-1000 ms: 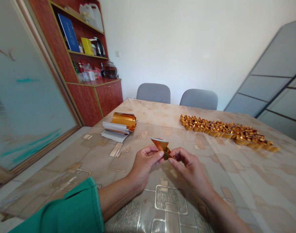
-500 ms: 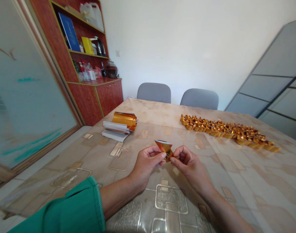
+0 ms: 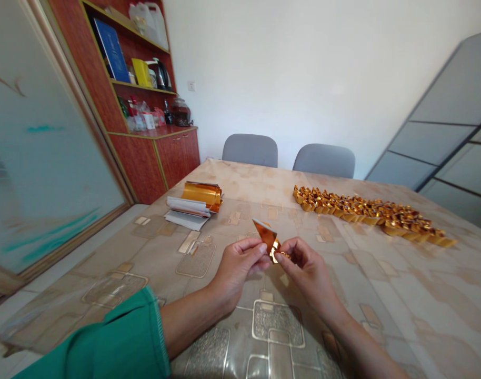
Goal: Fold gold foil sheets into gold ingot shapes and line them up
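Between both hands, above the table, is a small piece of shiny gold foil paper (image 3: 266, 235), partly folded, with a pointed flap standing up at its upper left. My left hand (image 3: 240, 263) pinches its left side between thumb and fingers. On the lower right part, my right hand (image 3: 303, 260) is closed, thumb against fingertips; its fingers hide some of the folds. A curled stack of gold foil sheets (image 3: 201, 196) with pale backs lies to the far left. Rows of folded gold foil pieces (image 3: 354, 207) stand packed together at the right.
A patterned plastic cloth covers the table (image 3: 146, 273). Two grey chairs (image 3: 250, 150) stand behind its far edge, against the white wall. At the left rear is a red-brown cabinet (image 3: 177, 152) with bottles and a kettle; a frosted sliding door (image 3: 47, 158) is nearer.
The foil paper has turned in my fingers: its flap now points up and left, where before its top edge lay nearly level. Both hands have stayed almost in place.
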`<move>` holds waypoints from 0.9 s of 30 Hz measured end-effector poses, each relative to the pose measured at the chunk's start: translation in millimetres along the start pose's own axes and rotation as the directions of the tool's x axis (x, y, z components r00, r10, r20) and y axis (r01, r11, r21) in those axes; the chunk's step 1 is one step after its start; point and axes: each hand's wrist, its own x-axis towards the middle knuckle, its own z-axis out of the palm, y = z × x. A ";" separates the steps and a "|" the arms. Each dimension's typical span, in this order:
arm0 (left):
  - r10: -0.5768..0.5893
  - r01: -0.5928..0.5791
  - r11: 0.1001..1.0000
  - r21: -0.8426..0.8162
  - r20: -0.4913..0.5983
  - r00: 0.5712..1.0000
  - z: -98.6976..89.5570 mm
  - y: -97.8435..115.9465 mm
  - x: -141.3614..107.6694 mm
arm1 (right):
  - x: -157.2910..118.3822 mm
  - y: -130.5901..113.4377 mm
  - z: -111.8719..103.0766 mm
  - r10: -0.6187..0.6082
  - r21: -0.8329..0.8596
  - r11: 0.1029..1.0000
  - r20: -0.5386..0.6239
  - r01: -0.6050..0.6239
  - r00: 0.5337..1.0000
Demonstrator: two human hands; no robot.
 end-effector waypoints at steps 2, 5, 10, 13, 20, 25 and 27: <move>0.004 -0.005 0.999 0.040 0.005 1.000 -0.6 -0.7 0.9 | 0.1 1.4 0.1 -0.001 -0.024 1.000 -0.005 0.001 1.000; 0.003 -0.003 0.998 0.068 0.008 1.000 -2.2 -3.1 2.9 | -0.6 1.5 0.2 -0.015 -0.071 0.997 0.003 0.016 1.000; -0.011 0.011 1.000 0.029 0.009 1.000 -3.5 -4.2 3.7 | -3.1 -5.8 -1.1 -0.083 -0.116 0.989 0.071 0.091 0.994; 0.020 -0.021 1.000 0.004 0.038 0.999 -3.5 -1.4 2.6 | -3.8 -11.0 -3.9 -0.124 -0.130 0.981 0.158 0.145 0.980; 0.079 -0.079 0.997 -0.001 0.059 0.995 -2.8 4.3 0.6 | -1.5 -9.3 -12.8 -0.145 -0.081 0.984 0.146 0.158 0.979; 0.078 -0.082 0.996 0.036 0.096 0.992 -3.0 3.0 0.6 | 0.4 -5.6 -14.8 -0.076 -0.011 0.997 0.113 0.078 0.991; 0.072 -0.077 0.996 0.049 0.096 0.993 -3.7 2.5 1.1 | 0.9 -5.5 -14.6 -0.062 0.011 0.998 0.117 0.061 0.991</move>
